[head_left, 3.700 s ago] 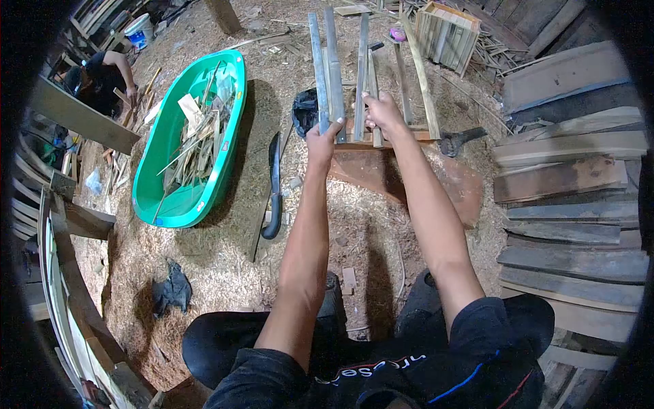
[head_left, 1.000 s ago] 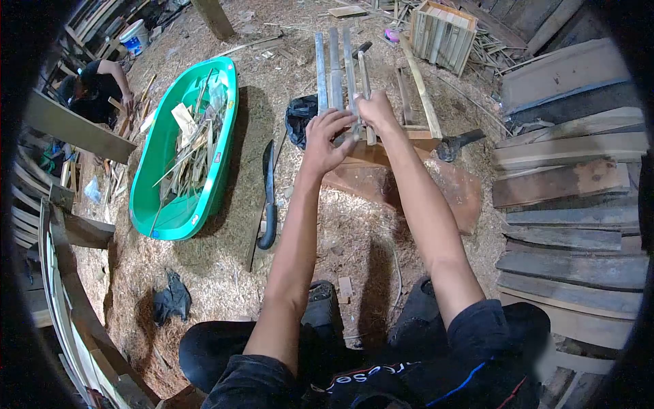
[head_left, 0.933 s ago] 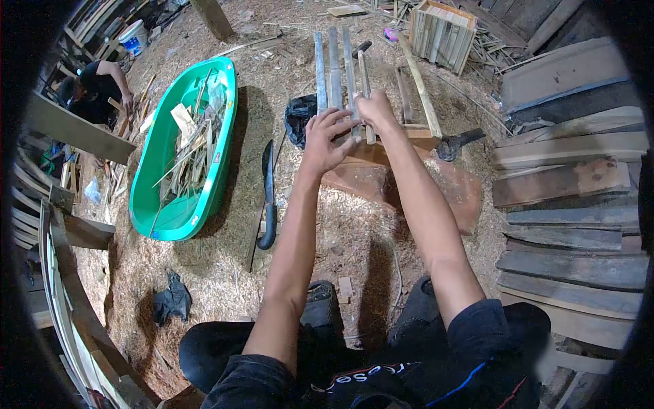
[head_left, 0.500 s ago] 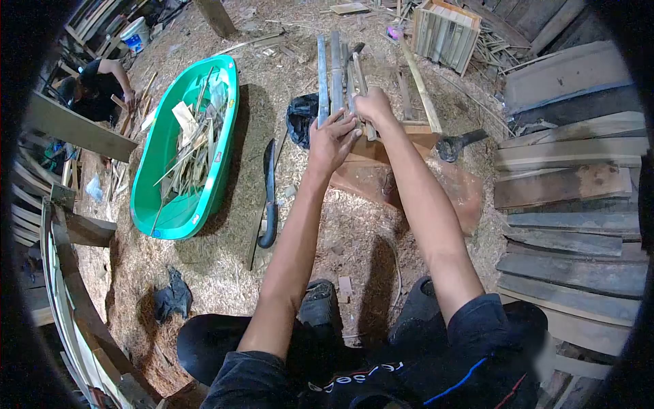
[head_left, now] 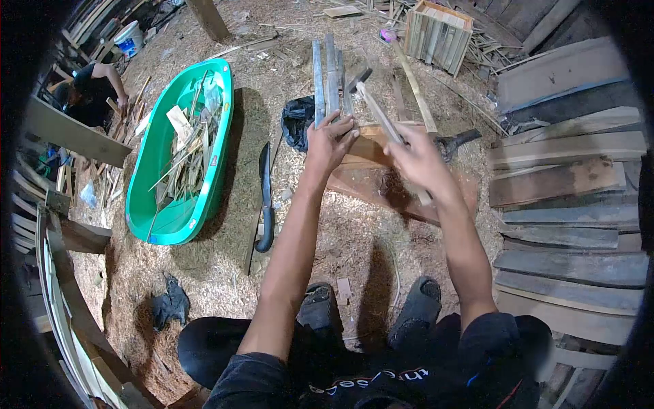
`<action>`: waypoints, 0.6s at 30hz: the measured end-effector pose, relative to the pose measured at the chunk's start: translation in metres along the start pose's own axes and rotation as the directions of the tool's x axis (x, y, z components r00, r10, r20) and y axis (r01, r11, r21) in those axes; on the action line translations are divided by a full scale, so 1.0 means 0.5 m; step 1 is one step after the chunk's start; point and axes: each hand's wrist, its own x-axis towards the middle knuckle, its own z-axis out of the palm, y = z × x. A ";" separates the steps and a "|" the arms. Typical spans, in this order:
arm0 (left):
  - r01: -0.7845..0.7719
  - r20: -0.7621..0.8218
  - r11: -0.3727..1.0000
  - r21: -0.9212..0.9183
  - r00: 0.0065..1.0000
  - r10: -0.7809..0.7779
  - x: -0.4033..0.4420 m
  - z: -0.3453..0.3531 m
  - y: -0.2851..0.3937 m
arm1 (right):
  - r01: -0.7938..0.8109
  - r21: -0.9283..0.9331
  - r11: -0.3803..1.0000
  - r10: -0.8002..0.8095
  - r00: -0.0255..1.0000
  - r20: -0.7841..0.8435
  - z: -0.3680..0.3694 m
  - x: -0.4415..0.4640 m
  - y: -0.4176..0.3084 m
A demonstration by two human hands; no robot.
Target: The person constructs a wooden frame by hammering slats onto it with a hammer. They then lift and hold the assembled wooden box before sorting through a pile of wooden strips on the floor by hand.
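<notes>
Closed round the handle of a hammer (head_left: 379,112) is my right hand (head_left: 420,162), slightly blurred, with the hammer's dark head toward the top left. My left hand (head_left: 330,142) rests over the near ends of several narrow grey wood strips (head_left: 332,78), fingers bent and pressed on them. The strips stretch away from me over the edge of a wooden block (head_left: 364,151). A black plastic bag (head_left: 298,123) lies just left of my left hand. Right of the block is a dark tool (head_left: 455,142).
A green tub (head_left: 141,204) with wood scraps and a long knife (head_left: 266,198) lie at left. A co-worker (head_left: 95,92) crouches at upper left. Stacked boards (head_left: 565,184) line the right side. A slatted wooden crate (head_left: 437,41) stands at upper right.
My right hand has moved right and toward me, lifting the hammer away from the strips. My left hand has closed down over the strip ends.
</notes>
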 end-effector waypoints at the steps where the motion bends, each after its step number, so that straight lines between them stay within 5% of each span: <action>1: -0.008 -0.005 1.000 0.025 1.000 0.008 -0.002 0.001 -0.001 | 0.062 -0.015 0.998 -0.062 0.998 -0.001 -0.003 -0.033 -0.015; 8: -0.026 0.027 0.997 0.069 0.999 0.024 0.007 -0.013 0.022 | 0.148 -0.328 0.933 -0.169 0.985 -0.037 -0.015 -0.130 -0.072; 14: -0.049 0.039 0.995 0.089 0.998 0.045 0.008 -0.010 0.015 | 0.080 -0.362 0.929 -0.083 0.997 0.009 -0.016 -0.129 -0.080; 18: -0.052 0.018 0.996 0.075 0.999 0.051 0.005 -0.013 0.027 | 0.159 -0.355 0.921 -0.164 0.986 0.017 -0.005 -0.125 -0.070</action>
